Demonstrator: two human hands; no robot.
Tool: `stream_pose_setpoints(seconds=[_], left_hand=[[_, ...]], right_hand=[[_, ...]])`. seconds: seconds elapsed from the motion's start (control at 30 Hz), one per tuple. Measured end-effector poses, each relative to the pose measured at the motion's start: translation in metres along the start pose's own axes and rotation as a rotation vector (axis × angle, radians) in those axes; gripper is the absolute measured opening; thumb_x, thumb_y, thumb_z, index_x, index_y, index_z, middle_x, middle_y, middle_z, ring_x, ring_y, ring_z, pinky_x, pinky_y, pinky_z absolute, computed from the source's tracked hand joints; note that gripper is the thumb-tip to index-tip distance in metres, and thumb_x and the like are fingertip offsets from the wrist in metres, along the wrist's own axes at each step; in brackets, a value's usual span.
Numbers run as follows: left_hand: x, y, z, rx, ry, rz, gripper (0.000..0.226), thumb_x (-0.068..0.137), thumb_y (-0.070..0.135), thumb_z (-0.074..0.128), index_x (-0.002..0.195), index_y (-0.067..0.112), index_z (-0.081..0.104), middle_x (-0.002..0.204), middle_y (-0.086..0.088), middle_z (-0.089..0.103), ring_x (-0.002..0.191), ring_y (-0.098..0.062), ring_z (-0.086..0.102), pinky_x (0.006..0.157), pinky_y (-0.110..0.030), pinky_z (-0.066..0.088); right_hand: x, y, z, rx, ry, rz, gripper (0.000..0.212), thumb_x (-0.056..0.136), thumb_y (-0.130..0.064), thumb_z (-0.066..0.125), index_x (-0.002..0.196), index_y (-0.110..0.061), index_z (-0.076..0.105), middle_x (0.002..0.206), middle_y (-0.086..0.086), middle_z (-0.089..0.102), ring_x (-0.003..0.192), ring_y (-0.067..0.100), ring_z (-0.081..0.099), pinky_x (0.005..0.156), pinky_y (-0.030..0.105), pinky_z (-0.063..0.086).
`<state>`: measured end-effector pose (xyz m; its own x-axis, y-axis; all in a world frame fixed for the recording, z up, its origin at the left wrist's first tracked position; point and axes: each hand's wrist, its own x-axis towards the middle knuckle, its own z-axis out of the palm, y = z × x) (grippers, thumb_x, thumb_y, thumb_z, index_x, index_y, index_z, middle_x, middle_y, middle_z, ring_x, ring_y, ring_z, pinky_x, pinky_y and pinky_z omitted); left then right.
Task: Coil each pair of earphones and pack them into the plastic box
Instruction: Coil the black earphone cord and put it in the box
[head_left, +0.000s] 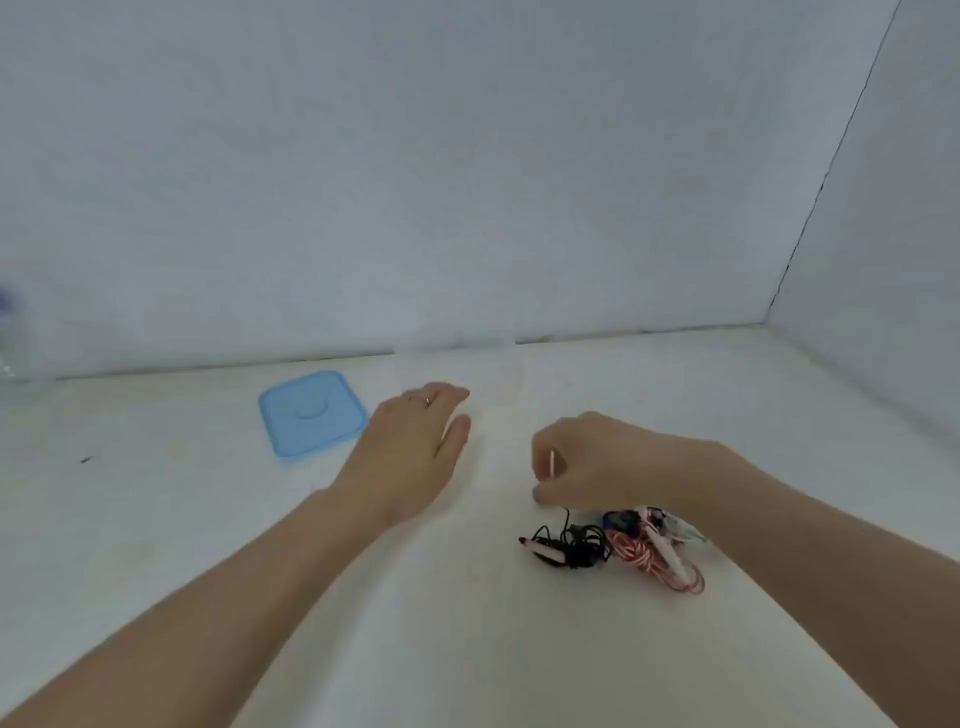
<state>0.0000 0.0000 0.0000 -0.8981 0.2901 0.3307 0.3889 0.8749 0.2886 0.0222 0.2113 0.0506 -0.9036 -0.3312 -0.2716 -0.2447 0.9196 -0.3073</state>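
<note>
Right fingers (545, 470) pinch white cord; left fingers (447, 397) spread; earphones (613, 545) tangled.

A tangled pair of thin black corded earphones (569, 545) lies on the worktop, touching a loosely bundled pair with a red-and-white striped cord (655, 562) on its right. A clear plastic box (460, 374), nearly invisible against the white surface, stands farther back; its square pale-blue plastic lid (310, 412) lies flat to its left.
</note>
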Motion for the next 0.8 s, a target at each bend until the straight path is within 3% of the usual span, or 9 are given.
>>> stream_pose_setpoints(seconds=[0.07,0.17,0.23,0.4,0.5,0.6,0.7,0.8], left_hand=[[-0.017,-0.001,0.006,-0.027,-0.068,-0.009,0.045,0.109,0.032,0.036,0.152,0.020,0.041,0.156,0.001,0.043,0.139,-0.020,0.042,0.114,-0.029,0.026],[-0.038,-0.003,0.029,-0.075,-0.123,-0.015,0.045,0.108,0.033,0.038,0.152,0.023,0.038,0.157,0.007,0.040,0.139,-0.016,0.040,0.110,-0.023,0.024],[-0.040,-0.006,0.041,-0.133,-0.103,-0.031,0.044,0.107,0.032,0.040,0.150,0.024,0.042,0.154,0.009,0.044,0.137,-0.014,0.042,0.110,-0.023,0.027],[-0.039,-0.011,0.058,-0.279,-0.057,-0.029,0.038,0.107,0.028,0.042,0.144,0.024,0.049,0.143,0.013,0.051,0.128,-0.007,0.049,0.107,-0.024,0.037],[-0.033,-0.015,0.060,-0.396,0.035,-0.063,0.031,0.106,0.025,0.045,0.135,0.027,0.056,0.130,0.019,0.056,0.115,0.006,0.052,0.098,-0.018,0.041],[-0.024,-0.019,0.056,-0.523,0.176,-0.088,0.023,0.104,0.018,0.051,0.119,0.028,0.064,0.115,0.021,0.064,0.107,0.001,0.061,0.089,-0.016,0.046],[-0.016,-0.024,0.051,-0.635,0.316,-0.103,0.021,0.102,0.009,0.052,0.107,0.023,0.067,0.102,0.014,0.071,0.098,-0.007,0.067,0.076,-0.011,0.045],[-0.015,-0.028,0.048,-0.813,0.380,-0.151,0.024,0.102,0.009,0.045,0.100,0.019,0.066,0.093,0.007,0.072,0.092,-0.014,0.068,0.077,-0.017,0.051]], right_hand=[[-0.007,0.004,0.007,-0.111,-0.067,0.057,0.033,0.083,-0.041,0.064,0.114,-0.028,0.060,0.111,-0.007,0.060,0.101,0.016,0.059,0.088,0.034,0.053],[-0.016,0.003,0.029,-0.223,-0.040,0.059,0.047,0.084,-0.046,0.065,0.128,-0.033,0.056,0.124,-0.005,0.056,0.119,0.019,0.050,0.093,0.030,0.043],[-0.011,-0.002,0.046,-0.323,0.041,0.002,0.040,0.088,-0.047,0.059,0.125,-0.034,0.059,0.127,-0.004,0.057,0.121,0.022,0.048,0.095,0.031,0.037],[-0.002,-0.001,0.059,-0.332,0.193,-0.079,0.020,0.092,-0.031,0.052,0.102,-0.026,0.068,0.105,-0.003,0.066,0.106,0.022,0.054,0.091,0.032,0.038],[-0.002,-0.002,0.055,0.039,0.257,-0.049,0.013,0.091,-0.023,0.055,0.088,-0.021,0.067,0.096,-0.006,0.070,0.082,0.014,0.062,0.076,0.028,0.047],[-0.005,-0.010,0.046,0.529,0.323,-0.019,0.016,0.092,-0.018,0.059,0.078,-0.019,0.066,0.074,-0.004,0.070,0.049,0.015,0.057,0.050,0.028,0.048],[0.005,-0.023,0.039,0.908,0.422,-0.020,0.014,0.096,-0.016,0.061,0.083,-0.012,0.065,0.071,0.010,0.070,0.061,0.022,0.070,0.055,0.028,0.051],[0.021,-0.036,0.046,1.298,0.334,0.053,0.015,0.099,-0.016,0.057,0.087,-0.007,0.062,0.076,0.018,0.070,0.064,0.023,0.071,0.055,0.028,0.050]])
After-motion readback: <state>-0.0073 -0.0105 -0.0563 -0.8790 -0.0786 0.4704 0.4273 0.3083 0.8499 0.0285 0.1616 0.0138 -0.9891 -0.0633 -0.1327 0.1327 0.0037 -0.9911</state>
